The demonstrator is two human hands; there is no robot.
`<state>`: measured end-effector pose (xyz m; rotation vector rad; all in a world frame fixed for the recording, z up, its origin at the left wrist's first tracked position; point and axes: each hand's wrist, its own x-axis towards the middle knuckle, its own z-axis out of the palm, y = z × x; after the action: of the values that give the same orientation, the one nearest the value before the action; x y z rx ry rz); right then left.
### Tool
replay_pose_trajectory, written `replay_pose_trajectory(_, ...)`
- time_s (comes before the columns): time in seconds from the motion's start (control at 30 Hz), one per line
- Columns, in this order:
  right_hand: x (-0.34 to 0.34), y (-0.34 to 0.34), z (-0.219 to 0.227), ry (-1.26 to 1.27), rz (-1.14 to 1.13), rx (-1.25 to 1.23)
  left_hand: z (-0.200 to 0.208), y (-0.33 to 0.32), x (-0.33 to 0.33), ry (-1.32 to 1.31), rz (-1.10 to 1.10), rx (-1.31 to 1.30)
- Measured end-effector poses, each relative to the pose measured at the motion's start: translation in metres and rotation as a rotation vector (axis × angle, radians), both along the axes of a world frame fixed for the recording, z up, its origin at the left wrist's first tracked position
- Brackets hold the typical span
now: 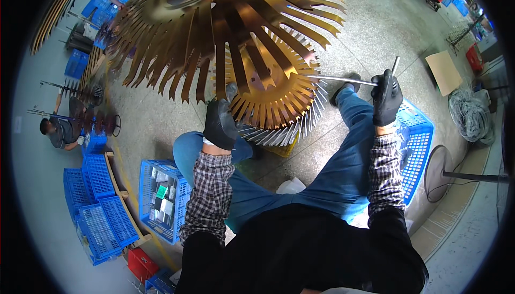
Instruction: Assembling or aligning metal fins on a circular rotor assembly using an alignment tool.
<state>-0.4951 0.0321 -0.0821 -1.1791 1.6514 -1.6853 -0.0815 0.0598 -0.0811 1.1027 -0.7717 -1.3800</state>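
My right hand (386, 98), in a black glove, is closed around a thin metal rod (343, 80) that runs left into a stack of gold and silver fan-shaped metal discs (268, 90). A short end of the rod sticks up past my fist. My left hand (220, 125), also black-gloved, rests against the lower left edge of the gold discs, near the silver spokes beneath them. A much larger gold sunburst piece (214, 20) with long pointed strips spreads above. I am seated, with my jeans-clad legs stretched out under the discs.
A blue crate (153, 200) with small metal plates sits by my left knee, another blue crate (421, 144) by my right arm. Stacked blue crates (94, 208) lie at left. A person (61, 132) sits at far left. Coiled wire (472, 114) and cardboard (444, 71) lie at right.
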Motion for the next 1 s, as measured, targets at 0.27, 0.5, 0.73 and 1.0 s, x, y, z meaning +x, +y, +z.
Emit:
replay_pose_trajectory(0.27,-0.017,0.008,0.031,-0.112,0.322,0.138,0.002,-0.001,-0.005,0.047,0.015,0.008)
replay_pose_trajectory(0.5,-0.049,-0.001,0.032,-0.317,0.695,0.175,-0.005,-0.005,-0.001,0.163,-0.004,0.06)
replay_pose_trajectory(0.73,-0.047,-0.01,0.031,-0.436,0.762,0.333,-0.007,-0.004,-0.006,0.088,0.076,-0.01)
replay_pose_trajectory(1.0,-0.032,-0.007,0.011,-0.193,0.455,0.226,0.024,0.002,-0.017,0.15,0.129,0.169)
